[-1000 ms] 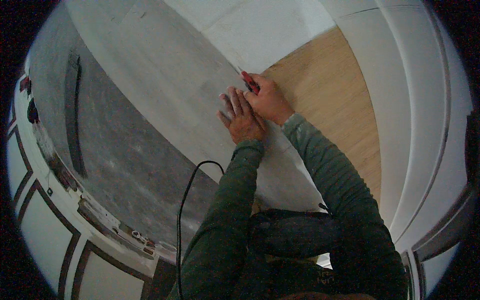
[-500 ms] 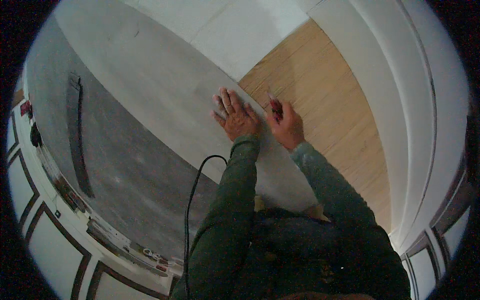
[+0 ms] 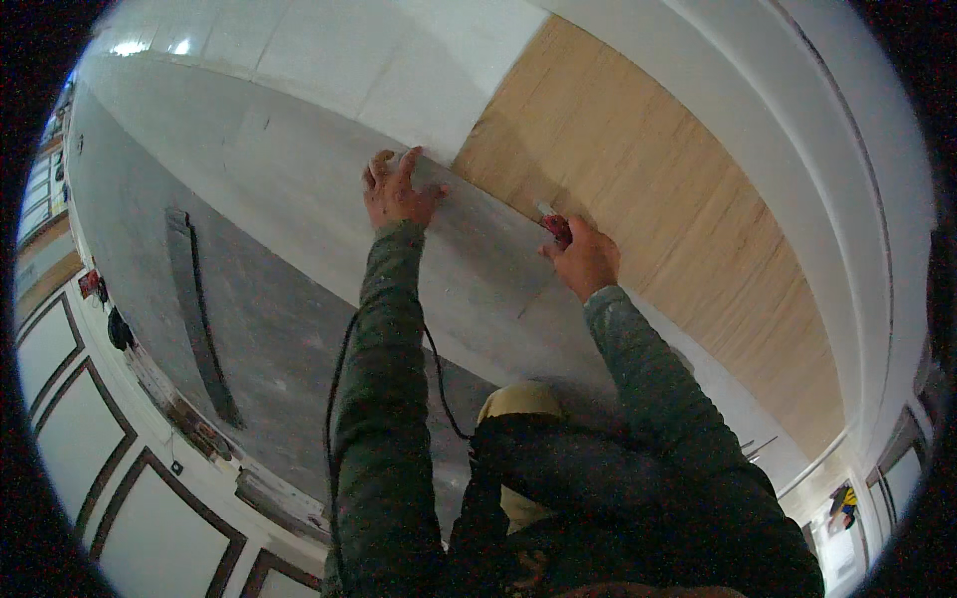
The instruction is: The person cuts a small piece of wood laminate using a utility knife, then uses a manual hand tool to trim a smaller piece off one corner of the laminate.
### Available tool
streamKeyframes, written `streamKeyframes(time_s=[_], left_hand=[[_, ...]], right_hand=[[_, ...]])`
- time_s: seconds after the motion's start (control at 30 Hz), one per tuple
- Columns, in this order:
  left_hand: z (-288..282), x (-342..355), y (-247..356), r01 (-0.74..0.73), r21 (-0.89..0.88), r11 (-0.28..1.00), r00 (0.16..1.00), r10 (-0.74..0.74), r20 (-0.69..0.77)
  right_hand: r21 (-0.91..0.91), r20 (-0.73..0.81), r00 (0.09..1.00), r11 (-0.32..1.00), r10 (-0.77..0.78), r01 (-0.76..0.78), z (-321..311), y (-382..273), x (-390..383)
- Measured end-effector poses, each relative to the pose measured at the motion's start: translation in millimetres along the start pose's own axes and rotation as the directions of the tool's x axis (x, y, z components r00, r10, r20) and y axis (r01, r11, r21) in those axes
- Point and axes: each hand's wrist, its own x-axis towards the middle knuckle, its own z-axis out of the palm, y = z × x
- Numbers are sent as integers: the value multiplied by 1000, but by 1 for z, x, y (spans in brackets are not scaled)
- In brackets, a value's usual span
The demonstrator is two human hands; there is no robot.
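Head view: left hand (image 3: 396,192) lies flat, fingers spread, on the grey sheet (image 3: 299,189), right hand (image 3: 583,261) grips a knife (image 3: 551,219) at the sheet's edge beside wood flooring (image 3: 638,179), cut seemingly unfinished.

Long pale grey plank (image 3: 329,199) flat beside wood-look flooring (image 3: 648,189); small red-handled knife (image 3: 551,221) at its edge.

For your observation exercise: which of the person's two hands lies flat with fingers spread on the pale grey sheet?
The left hand, pressed flat near the pale grey sheet's edge; the right hand is closed around a small red-handled tool.
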Motion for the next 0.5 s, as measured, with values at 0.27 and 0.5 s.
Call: streamKeyframes(time_s=[0.27, 0.5], left_hand=[[5, 19, -8, -164, -39, 986, 971, 168, 169], [7, 40, -32, -344, -116, 932, 921, 359, 150]], right_hand=[[236, -32, 998, 971, 45, -36, 16, 17, -2], [140, 12, 998, 988, 67, -68, -6, -7, -7]])
